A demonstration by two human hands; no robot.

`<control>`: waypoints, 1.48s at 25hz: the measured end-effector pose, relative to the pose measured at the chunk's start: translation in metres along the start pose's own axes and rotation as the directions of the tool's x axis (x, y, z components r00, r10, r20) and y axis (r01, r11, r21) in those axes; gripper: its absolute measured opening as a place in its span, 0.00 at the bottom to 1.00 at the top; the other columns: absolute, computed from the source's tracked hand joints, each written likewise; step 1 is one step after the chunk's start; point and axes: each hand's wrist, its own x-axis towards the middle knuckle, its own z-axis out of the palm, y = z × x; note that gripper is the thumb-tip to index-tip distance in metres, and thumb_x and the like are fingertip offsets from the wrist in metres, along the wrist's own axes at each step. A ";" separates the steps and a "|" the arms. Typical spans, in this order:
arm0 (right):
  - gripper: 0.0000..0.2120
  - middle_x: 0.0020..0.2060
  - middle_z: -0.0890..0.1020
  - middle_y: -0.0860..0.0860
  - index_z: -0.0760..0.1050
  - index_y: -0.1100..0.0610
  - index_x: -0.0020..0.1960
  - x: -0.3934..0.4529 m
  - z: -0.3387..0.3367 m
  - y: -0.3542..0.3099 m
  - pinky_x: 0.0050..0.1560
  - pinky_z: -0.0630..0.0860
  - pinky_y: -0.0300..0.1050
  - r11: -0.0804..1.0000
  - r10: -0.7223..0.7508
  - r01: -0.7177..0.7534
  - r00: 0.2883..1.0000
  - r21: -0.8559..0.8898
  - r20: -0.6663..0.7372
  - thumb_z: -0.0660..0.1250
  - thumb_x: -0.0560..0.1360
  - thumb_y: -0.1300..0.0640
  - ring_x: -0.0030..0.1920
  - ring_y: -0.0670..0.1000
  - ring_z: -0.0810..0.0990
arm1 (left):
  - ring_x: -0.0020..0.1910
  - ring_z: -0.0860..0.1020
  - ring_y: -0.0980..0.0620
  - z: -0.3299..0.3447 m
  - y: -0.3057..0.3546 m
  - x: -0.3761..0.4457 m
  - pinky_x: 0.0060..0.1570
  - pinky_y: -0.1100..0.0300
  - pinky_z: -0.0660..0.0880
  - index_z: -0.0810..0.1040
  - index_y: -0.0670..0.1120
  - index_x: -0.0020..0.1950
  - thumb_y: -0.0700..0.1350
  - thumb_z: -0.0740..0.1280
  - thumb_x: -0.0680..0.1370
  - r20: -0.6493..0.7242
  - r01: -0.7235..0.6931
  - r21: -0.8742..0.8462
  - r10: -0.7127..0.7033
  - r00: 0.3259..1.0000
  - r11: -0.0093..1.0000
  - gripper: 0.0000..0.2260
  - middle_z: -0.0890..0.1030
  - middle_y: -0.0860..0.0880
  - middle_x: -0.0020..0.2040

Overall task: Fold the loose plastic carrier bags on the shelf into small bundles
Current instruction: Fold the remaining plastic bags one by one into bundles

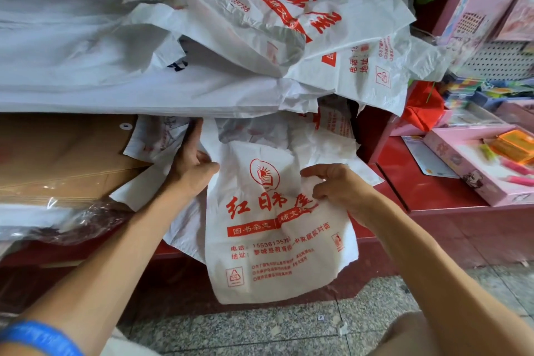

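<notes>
White red-printed carrier bag [268,240] hangs unfolded off shelf [433,220].

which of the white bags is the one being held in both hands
The bag hanging off the lower shelf's front edge, red print facing up. The left hand and right hand pinch its upper sides; the other bags lie heaped untouched on the shelf above.

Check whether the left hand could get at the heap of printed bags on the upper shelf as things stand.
Probably not at once: the left hand pinches the hanging bag at its left edge, as the right hand does opposite. The heap lies open above with nothing across it, so releasing that grip would likely free the way.
</notes>
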 end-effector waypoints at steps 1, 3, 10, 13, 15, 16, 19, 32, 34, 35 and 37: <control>0.23 0.46 0.85 0.60 0.77 0.53 0.62 0.001 0.004 -0.001 0.43 0.84 0.55 1.000 -0.001 0.001 1.000 0.006 -0.015 0.62 0.72 0.72 0.40 0.60 0.86 | 0.58 0.78 0.48 -0.001 -0.002 -0.001 0.46 0.66 0.75 0.53 0.62 0.78 0.34 0.71 0.69 -0.001 0.025 0.064 -0.025 1.000 0.998 0.46 0.73 0.46 0.68; 0.25 0.50 0.83 0.59 0.74 0.52 0.66 0.004 0.012 -0.001 0.39 0.84 0.50 1.000 0.002 -0.001 0.999 0.029 -0.052 0.64 0.73 0.71 0.39 0.58 0.85 | 0.74 0.64 0.50 -0.005 -0.002 -0.005 0.58 0.66 0.69 0.51 0.63 0.78 0.36 0.70 0.71 -0.007 0.036 0.246 -0.035 0.999 0.969 0.45 0.54 0.50 0.80; 0.31 0.63 0.74 0.53 0.60 0.51 0.76 0.010 0.026 -0.006 0.44 0.83 0.55 0.994 -0.058 0.035 0.974 -0.108 -0.218 0.63 0.76 0.66 0.45 0.56 0.84 | 0.59 0.77 0.56 0.006 0.049 -0.070 0.66 0.60 0.71 0.80 0.49 0.62 0.46 0.65 0.79 0.521 -0.554 0.460 0.295 0.801 0.694 0.12 0.80 0.53 0.61; 0.32 0.61 0.76 0.54 0.59 0.51 0.76 0.008 0.024 -0.006 0.44 0.83 0.55 0.997 -0.038 0.020 0.966 -0.070 -0.257 0.65 0.76 0.64 0.44 0.56 0.84 | 0.63 0.72 0.54 0.020 0.065 -0.108 0.69 0.53 0.69 0.71 0.53 0.69 0.65 0.63 0.76 0.736 -0.646 0.481 0.127 0.665 0.593 0.26 0.74 0.53 0.66; 0.33 0.54 0.77 0.49 0.59 0.50 0.76 0.000 0.018 -0.008 0.38 0.83 0.49 0.996 0.001 0.017 0.979 0.086 -0.206 0.68 0.76 0.63 0.37 0.52 0.84 | 0.75 0.59 0.51 0.024 0.063 -0.123 0.76 0.49 0.57 0.52 0.55 0.79 0.68 0.66 0.72 0.761 -0.613 0.551 -0.041 0.647 0.566 0.42 0.58 0.53 0.77; 0.33 0.54 0.75 0.48 0.60 0.50 0.76 -0.006 0.017 -0.009 0.34 0.81 0.45 0.995 0.003 0.015 0.984 0.103 -0.177 0.69 0.76 0.62 0.35 0.50 0.83 | 0.76 0.56 0.51 0.025 0.060 -0.127 0.76 0.49 0.56 0.47 0.55 0.79 0.65 0.67 0.73 0.754 -0.626 0.567 -0.030 0.657 0.536 0.43 0.55 0.53 0.79; 0.28 0.70 0.68 0.50 0.66 0.51 0.73 -0.010 0.012 -0.005 0.45 0.75 0.42 0.915 -0.220 0.126 0.952 -0.383 -0.212 0.71 0.74 0.57 0.51 0.49 0.78 | 0.68 0.68 0.55 0.019 0.055 -0.127 0.71 0.56 0.65 0.59 0.53 0.77 0.52 0.66 0.77 0.663 -0.614 0.524 0.171 0.729 0.590 0.30 0.68 0.55 0.73; 0.39 0.76 0.63 0.47 0.55 0.49 0.79 -0.049 0.046 0.004 0.75 0.59 0.48 0.524 -0.403 0.511 0.854 -0.681 0.331 0.67 0.72 0.54 0.75 0.48 0.60 | 0.53 0.82 0.51 -0.012 0.056 -0.113 0.52 0.50 0.79 0.79 0.54 0.59 0.50 0.60 0.81 0.501 -0.300 0.433 0.050 0.864 0.850 0.11 0.84 0.52 0.54; 0.32 0.69 0.74 0.49 0.65 0.49 0.74 -0.045 0.043 0.001 0.67 0.69 0.49 0.548 -0.418 0.449 0.878 -0.706 0.233 0.63 0.71 0.62 0.68 0.53 0.71 | 0.49 0.81 0.50 -0.017 0.055 -0.110 0.47 0.53 0.78 0.79 0.54 0.55 0.46 0.61 0.80 0.492 -0.283 0.508 -0.005 0.871 0.813 0.09 0.83 0.53 0.49; 0.29 0.63 0.79 0.50 0.72 0.49 0.69 -0.042 0.040 0.000 0.61 0.74 0.49 0.568 -0.431 0.415 0.886 -0.711 0.172 0.61 0.70 0.64 0.62 0.55 0.77 | 0.45 0.80 0.49 -0.020 0.054 -0.107 0.42 0.56 0.76 0.79 0.53 0.48 0.44 0.61 0.79 0.477 -0.292 0.576 -0.024 0.879 0.764 0.07 0.82 0.53 0.44; 0.21 0.50 0.85 0.52 0.82 0.52 0.56 -0.033 0.030 0.000 0.49 0.78 0.50 0.608 -0.446 0.391 0.888 -0.691 0.111 0.59 0.70 0.66 0.51 0.56 0.81 | 0.37 0.78 0.49 -0.031 0.054 -0.100 0.35 0.58 0.70 0.73 0.51 0.37 0.44 0.62 0.79 0.421 -0.249 0.664 -0.077 0.904 0.705 0.10 0.76 0.53 0.34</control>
